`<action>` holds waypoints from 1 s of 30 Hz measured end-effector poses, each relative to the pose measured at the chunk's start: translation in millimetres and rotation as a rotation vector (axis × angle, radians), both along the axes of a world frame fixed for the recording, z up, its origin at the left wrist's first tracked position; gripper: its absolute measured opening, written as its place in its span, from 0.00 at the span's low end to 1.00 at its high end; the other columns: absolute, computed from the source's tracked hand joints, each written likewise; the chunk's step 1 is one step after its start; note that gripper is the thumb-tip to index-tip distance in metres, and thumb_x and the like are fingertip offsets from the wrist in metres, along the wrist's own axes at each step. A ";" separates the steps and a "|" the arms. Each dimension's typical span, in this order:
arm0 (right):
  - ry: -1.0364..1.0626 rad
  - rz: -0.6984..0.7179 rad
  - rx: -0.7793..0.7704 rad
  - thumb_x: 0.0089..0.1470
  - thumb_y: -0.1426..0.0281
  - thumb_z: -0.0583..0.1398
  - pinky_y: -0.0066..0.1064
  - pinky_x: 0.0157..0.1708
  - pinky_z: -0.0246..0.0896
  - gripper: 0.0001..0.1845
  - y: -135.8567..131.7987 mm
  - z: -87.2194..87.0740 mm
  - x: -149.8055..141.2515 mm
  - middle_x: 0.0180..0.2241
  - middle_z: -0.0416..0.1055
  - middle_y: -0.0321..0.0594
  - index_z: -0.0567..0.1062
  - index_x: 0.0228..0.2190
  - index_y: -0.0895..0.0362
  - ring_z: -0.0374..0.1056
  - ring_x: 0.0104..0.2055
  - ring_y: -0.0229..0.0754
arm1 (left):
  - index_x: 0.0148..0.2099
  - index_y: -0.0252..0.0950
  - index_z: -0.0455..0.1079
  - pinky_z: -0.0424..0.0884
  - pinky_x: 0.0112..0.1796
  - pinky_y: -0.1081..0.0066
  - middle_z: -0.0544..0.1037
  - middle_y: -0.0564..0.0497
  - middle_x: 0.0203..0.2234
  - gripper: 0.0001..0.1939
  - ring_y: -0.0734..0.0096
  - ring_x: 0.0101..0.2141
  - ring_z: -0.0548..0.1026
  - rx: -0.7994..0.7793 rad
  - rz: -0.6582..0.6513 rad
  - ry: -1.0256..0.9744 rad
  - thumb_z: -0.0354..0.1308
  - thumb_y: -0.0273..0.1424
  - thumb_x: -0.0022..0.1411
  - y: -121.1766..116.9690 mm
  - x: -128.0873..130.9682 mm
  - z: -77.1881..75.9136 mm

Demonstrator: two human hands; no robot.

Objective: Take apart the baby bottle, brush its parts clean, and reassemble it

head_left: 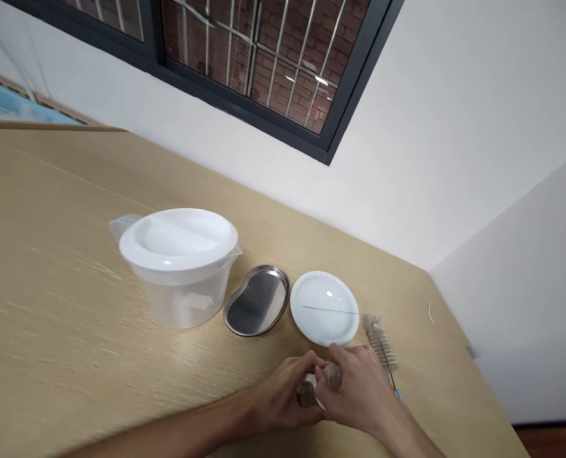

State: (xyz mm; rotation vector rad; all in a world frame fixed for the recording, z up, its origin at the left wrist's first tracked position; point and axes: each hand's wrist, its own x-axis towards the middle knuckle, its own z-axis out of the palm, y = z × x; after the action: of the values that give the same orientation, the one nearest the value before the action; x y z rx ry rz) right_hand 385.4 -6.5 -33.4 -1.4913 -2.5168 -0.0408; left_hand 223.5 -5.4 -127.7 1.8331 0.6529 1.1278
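Observation:
My left hand [283,394] and my right hand [359,388] meet over the near part of the wooden table [63,305]. Both are closed around a small white and brownish item [318,380] that I cannot make out. Just beyond them lies a white plate [325,308] with a thin needle-like wire [330,310] across it. A bristle brush [381,341] with a blue-tipped wire handle lies to the right of the plate, close to my right hand.
A kidney-shaped steel dish [258,300] sits left of the plate. Further left stands a translucent plastic tub with a white lid [178,240]. The table ends at a white wall on the right, with a barred window [244,57] behind.

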 end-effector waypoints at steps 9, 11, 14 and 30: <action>0.091 0.146 0.464 0.48 0.69 0.57 0.34 0.26 0.48 0.03 -16.5 -40.1 -4.4 0.22 0.69 0.35 0.66 0.29 0.53 0.65 0.22 0.42 | 0.52 0.38 0.66 0.72 0.47 0.68 0.79 0.44 0.43 0.18 0.61 0.43 0.78 0.067 0.000 -0.004 0.60 0.32 0.59 -11.7 -6.5 14.8; 0.056 0.139 0.480 0.48 0.68 0.58 0.34 0.25 0.47 0.04 -17.1 -49.6 -5.8 0.21 0.69 0.36 0.67 0.29 0.53 0.65 0.22 0.42 | 0.45 0.37 0.69 0.73 0.44 0.68 0.79 0.43 0.38 0.11 0.62 0.39 0.78 0.061 0.029 -0.002 0.53 0.39 0.67 -11.4 -5.8 13.4; 0.052 0.102 0.483 0.44 0.69 0.59 0.33 0.25 0.46 0.05 -15.8 -52.1 -9.6 0.20 0.69 0.35 0.67 0.27 0.53 0.64 0.22 0.42 | 0.36 0.36 0.68 0.72 0.38 0.68 0.77 0.43 0.30 0.27 0.65 0.31 0.75 0.045 0.069 0.014 0.39 0.50 0.72 -9.7 -5.2 10.0; -0.029 -0.070 -0.091 0.48 0.66 0.61 0.31 0.27 0.46 0.06 -11.9 9.6 -21.7 0.23 0.72 0.38 0.72 0.24 0.53 0.67 0.27 0.46 | 0.33 0.37 0.65 0.70 0.32 0.74 0.76 0.51 0.29 0.10 0.70 0.30 0.73 0.068 -0.016 -0.036 0.62 0.30 0.48 -9.7 -2.2 7.1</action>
State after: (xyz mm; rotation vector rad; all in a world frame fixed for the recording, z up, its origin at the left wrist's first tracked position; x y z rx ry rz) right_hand 363.7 -18.4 -23.7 -1.6241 -2.5200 0.0414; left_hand 221.3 -15.1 -120.6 1.8682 0.5840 1.1825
